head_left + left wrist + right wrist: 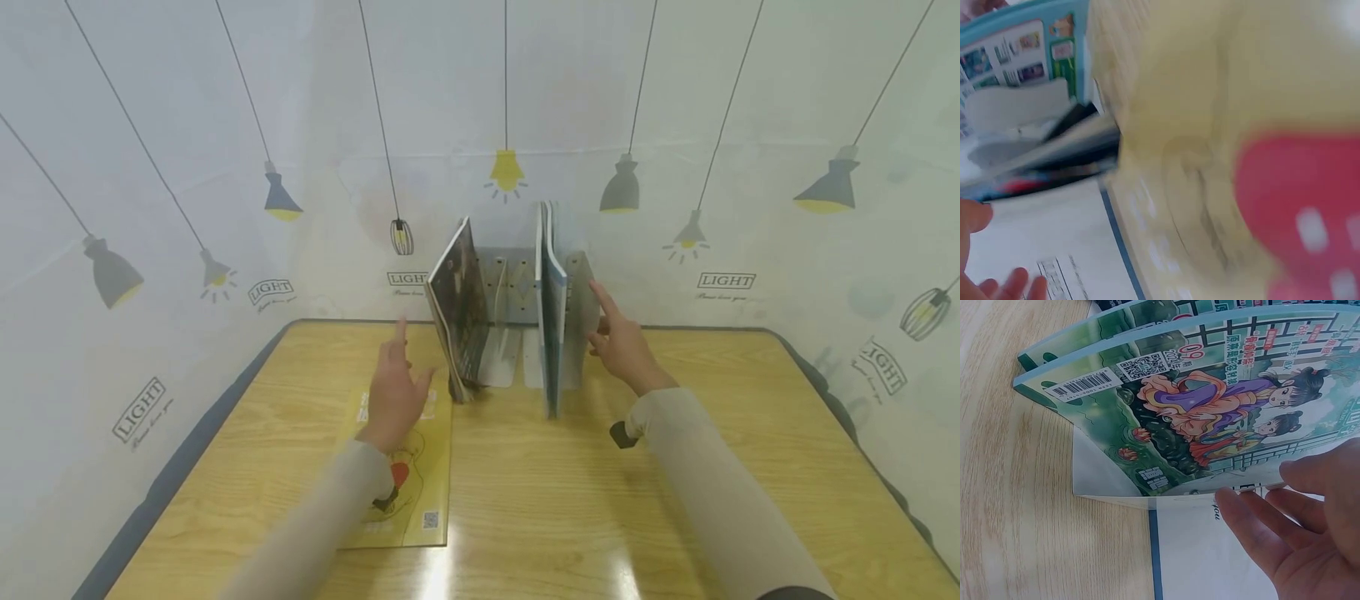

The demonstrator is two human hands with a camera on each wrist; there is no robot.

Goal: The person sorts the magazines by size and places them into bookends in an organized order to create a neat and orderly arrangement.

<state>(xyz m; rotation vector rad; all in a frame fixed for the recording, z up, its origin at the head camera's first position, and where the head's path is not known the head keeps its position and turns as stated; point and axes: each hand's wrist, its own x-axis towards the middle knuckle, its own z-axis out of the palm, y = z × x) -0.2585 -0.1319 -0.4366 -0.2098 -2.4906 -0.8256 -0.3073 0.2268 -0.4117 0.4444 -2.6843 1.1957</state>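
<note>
On the table stands a grey metal bookend (pixel 517 287) with upright side panels. Against its left side leans a dark-covered magazine (pixel 459 308). At its right side stand thin blue-edged magazines (pixel 552 308), whose illustrated green cover (pixel 1210 412) fills much of the right wrist view. My right hand (pixel 628 348) is at the bookend's right panel (pixel 581 321), thumb and fingers pinching its edge. My left hand (pixel 395 396) hovers above a yellow magazine (pixel 423 500), its fingers extended and holding nothing. In the left wrist view, the yellow cover (pixel 1172 81) is blurred and close.
The wooden table (pixel 540 508) runs up to a pale wall cloth (pixel 450 100) printed with hanging lamps. The cloth also rises along both sides, beyond the table's dark edge (pixel 202 429).
</note>
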